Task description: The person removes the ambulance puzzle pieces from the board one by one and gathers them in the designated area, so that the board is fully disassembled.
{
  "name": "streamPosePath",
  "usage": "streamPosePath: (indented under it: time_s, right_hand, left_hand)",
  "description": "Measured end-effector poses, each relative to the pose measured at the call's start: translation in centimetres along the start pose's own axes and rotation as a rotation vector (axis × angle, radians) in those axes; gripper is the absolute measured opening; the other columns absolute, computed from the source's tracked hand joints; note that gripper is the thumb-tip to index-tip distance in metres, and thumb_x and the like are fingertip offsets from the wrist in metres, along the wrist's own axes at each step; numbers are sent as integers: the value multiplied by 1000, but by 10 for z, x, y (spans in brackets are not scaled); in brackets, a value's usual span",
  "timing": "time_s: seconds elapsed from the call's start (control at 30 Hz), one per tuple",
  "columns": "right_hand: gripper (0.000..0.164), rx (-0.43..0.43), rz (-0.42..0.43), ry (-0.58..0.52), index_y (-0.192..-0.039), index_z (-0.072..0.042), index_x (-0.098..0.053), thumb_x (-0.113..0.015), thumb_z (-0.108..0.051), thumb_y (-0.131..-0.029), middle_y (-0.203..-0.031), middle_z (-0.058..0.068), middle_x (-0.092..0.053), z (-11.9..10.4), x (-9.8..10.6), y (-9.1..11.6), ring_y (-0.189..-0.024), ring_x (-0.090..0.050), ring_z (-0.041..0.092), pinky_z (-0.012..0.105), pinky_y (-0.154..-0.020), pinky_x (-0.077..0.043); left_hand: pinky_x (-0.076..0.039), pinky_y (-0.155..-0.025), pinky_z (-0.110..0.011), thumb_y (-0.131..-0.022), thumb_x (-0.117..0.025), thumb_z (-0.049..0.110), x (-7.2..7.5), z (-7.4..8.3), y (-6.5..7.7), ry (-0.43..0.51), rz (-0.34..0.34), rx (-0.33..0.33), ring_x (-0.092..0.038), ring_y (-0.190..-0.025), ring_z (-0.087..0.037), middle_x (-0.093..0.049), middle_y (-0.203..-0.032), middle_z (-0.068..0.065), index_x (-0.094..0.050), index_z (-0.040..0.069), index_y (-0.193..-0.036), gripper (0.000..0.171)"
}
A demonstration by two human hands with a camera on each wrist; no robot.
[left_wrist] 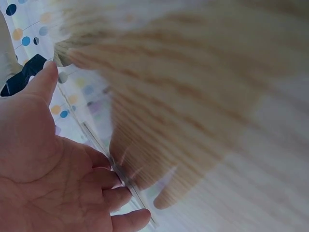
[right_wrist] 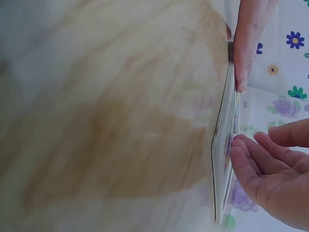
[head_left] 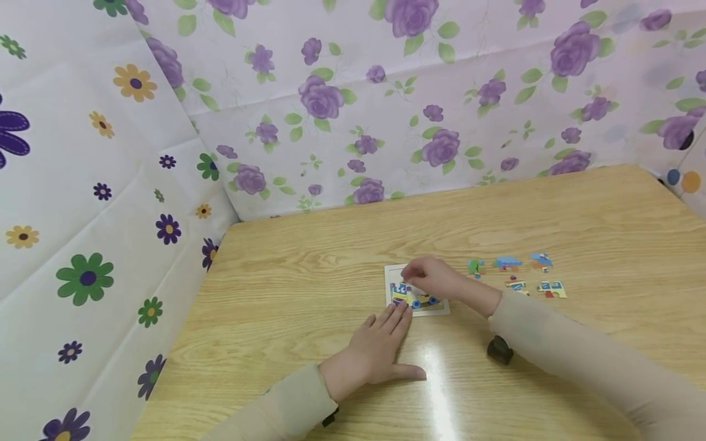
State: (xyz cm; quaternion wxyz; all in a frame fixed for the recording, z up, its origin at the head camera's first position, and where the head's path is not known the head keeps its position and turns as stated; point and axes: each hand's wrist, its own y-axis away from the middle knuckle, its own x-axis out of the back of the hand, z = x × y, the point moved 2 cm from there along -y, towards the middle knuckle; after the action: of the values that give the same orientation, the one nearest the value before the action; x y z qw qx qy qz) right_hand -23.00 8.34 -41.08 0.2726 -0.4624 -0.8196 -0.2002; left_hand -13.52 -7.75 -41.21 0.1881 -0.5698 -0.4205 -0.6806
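A jigsaw board with a white frame lies on the table, partly filled with a colourful vehicle picture. My left hand rests at its near edge, fingers extended onto the frame and thumb spread out. In the left wrist view the left palm shows, its fingertips at the board's edge. Over the board, my right hand bends down with loosely curved fingers. The right wrist view shows those fingers at the board's surface, the thumb apart and no piece visible between them. Part of the picture is hidden beneath this hand.
Several loose jigsaw pieces lie right of the board, among them a green one, a blue one and a yellow-edged one. The wooden table meets a flowered cloth at the back and left.
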Motion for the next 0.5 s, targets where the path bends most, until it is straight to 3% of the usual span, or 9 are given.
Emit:
streamPosePath:
  time_s: [0.13,0.33,0.5]
  right_hand:
    - [23,0,-6,-10,-113,4,-62,-52,-5,-95,-109,16,-67,-1,-1,-1,-103,-63,30,40,-88,-53]
    - [20,-41,4,-77,-108,4,-63,-56,-5,-92,-103,15,-67,3,-2,-5,-89,-63,22,28,-69,-55]
    - [19,-70,22,-118,-107,4,-63,-58,-3,-90,-100,14,-66,3,-2,-9,-89,-62,21,28,-73,-54]
  left_hand:
    - [-27,-115,-44,-83,-40,76,1,0,1,-7,-7,3,-10,-148,-21,-7,-161,-6,-12,11,-154,101]
    - [-28,-115,-43,-82,-39,77,3,1,1,-4,-5,9,-11,-147,-21,-7,-161,-5,-12,11,-154,101]
    - [-28,-115,-43,-82,-39,77,2,0,1,-1,-5,8,-11,-147,-20,-7,-161,-5,-12,11,-154,101]
